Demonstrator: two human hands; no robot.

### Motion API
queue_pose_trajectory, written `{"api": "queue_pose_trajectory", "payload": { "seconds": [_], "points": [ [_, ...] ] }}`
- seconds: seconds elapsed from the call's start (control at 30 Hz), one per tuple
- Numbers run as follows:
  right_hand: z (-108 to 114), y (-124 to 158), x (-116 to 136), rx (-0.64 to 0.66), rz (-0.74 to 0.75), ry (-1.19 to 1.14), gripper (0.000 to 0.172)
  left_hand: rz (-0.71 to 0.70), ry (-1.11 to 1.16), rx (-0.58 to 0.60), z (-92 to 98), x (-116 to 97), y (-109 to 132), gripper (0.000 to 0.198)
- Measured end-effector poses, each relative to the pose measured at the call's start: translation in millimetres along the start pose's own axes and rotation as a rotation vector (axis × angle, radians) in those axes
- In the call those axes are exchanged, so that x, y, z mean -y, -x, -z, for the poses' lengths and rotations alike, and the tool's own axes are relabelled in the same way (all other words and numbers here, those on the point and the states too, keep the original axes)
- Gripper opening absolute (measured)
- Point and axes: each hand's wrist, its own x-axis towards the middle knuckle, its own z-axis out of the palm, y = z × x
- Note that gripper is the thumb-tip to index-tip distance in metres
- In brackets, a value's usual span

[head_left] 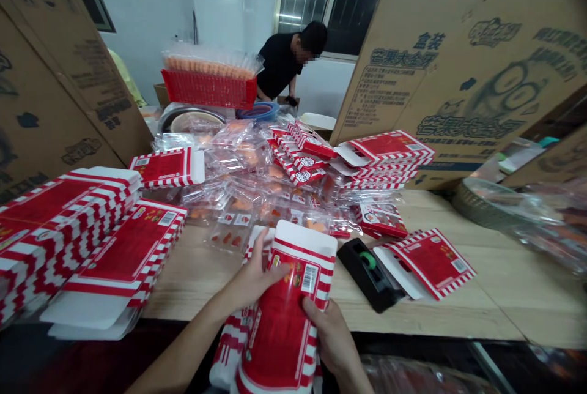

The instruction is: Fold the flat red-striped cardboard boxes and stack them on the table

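Note:
A red carton with white stripes (279,320), its white end flap standing up, is between my two hands near the table's front edge. My left hand (257,275) grips its upper left side, thumb laid across the printed front. Along the right edge, my right hand (330,330) is closed on the same carton, thumb on the front. Partly hidden behind it is at least one more striped carton (232,339). Just right of my hands sits a black tape dispenser (371,278) with a green core. Beside it lies another red carton (435,262), flap out.
Stacks of striped cartons (68,229) fill the left side. Clear packets with orange pieces (247,161) are heaped mid-table, with more cartons (385,152) behind right. A red basket (211,88) stands at the back. Large cardboard boxes (458,63) flank the table; a person (279,63) works beyond.

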Motion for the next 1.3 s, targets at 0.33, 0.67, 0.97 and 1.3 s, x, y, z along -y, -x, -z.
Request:
{"api": "queue_pose_trajectory", "payload": {
  "seconds": [0.33,0.67,0.97,1.3],
  "points": [
    [9.1,-7.3,2.9,-0.41,0.444,0.353,0.067,0.12,0.339,0.021,5.8,27.4,31.1,0.064],
    [6.8,-9.9,26.9,-0.353,0.353,0.248,0.038,0.155,0.327,0.022,10.4,16.7,24.5,0.041],
    [7.4,-15.9,46.4,-0.051,0.316,0.239,0.019,0.125,0.263,-0.025,16.9,20.4,27.8,0.024],
    [6.2,-25.0,99.5,0.306,0.038,0.447,0.032,0.038,0.118,-0.021,7.8,11.7,31.6,0.024]
  ]
}}
